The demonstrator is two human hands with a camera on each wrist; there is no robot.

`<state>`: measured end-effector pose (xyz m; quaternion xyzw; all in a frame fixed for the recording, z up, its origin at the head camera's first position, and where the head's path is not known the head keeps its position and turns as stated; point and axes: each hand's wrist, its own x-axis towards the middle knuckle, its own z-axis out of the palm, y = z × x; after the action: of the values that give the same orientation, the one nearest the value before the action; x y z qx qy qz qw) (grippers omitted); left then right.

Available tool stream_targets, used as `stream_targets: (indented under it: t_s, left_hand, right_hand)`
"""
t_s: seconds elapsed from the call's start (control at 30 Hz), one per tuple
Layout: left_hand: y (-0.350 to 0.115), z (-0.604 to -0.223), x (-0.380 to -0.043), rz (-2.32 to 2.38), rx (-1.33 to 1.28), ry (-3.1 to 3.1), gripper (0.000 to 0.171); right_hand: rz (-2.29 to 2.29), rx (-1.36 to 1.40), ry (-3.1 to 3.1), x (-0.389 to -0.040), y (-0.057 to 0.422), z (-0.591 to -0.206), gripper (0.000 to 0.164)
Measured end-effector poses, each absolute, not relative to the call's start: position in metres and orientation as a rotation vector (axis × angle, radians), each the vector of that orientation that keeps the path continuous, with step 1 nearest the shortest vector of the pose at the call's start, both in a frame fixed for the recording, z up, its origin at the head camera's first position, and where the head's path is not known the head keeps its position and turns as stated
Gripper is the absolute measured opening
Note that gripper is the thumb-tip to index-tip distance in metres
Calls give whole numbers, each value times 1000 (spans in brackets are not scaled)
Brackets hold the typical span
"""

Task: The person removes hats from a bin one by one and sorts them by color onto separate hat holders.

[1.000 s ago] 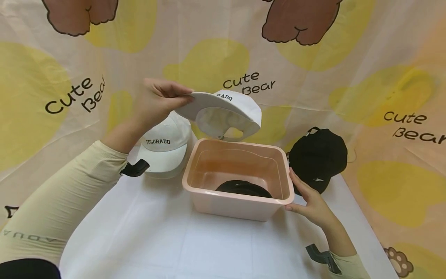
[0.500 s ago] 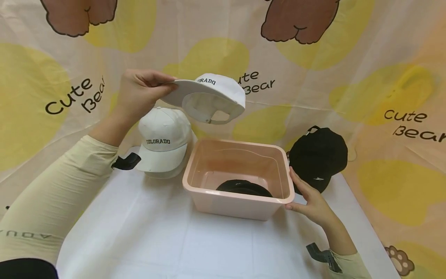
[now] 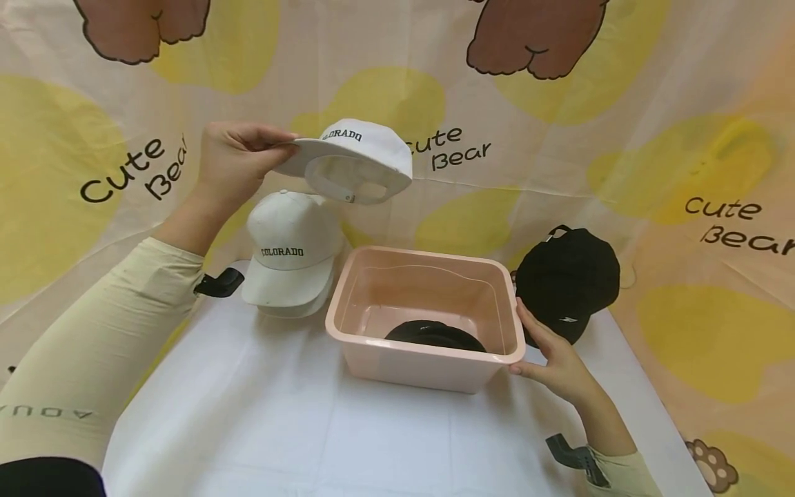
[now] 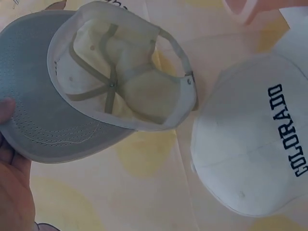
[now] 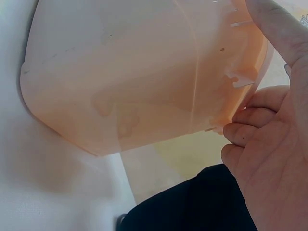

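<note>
My left hand pinches a white baseball cap by the brim, up in the air behind and left of the pink plastic bin. In the left wrist view the cap's underside and back strap face the camera, with the thumb on the brim. At the bin's right side, my right hand grips the rim, thumb at the front corner and fingers along the side. Inside the bin lies something black, probably a cap, partly hidden by the front wall.
White caps marked COLORADO, seemingly stacked, stand left of the bin. Right of it sits a black cap, tight beside my right hand. A white-covered table lies underneath, and a printed cloth hangs behind.
My left hand has moved left and up with the white cap, from over the bin's back edge to above the white caps. The right hand and bin have stayed put.
</note>
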<state>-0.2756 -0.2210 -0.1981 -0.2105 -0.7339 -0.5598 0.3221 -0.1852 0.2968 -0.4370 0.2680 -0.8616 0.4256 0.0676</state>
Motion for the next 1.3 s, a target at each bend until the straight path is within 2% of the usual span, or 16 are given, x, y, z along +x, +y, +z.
stream_targets:
  t_s: [0.17, 0.8, 1.3]
  left_hand:
    - [-231, -204, -283, -1436, -535, -1932, 8]
    - [-259, -226, -302, -1319, -535, -1973, 5]
    - [-287, -252, -296, -1246, -538, -2029, 8]
  right_hand:
    - [1279, 805, -2596, -185, 296, -438, 111]
    - [1301, 790, -2605, -183, 296, -439, 113]
    - [1301, 794, -2589, -184, 295, -440, 112]
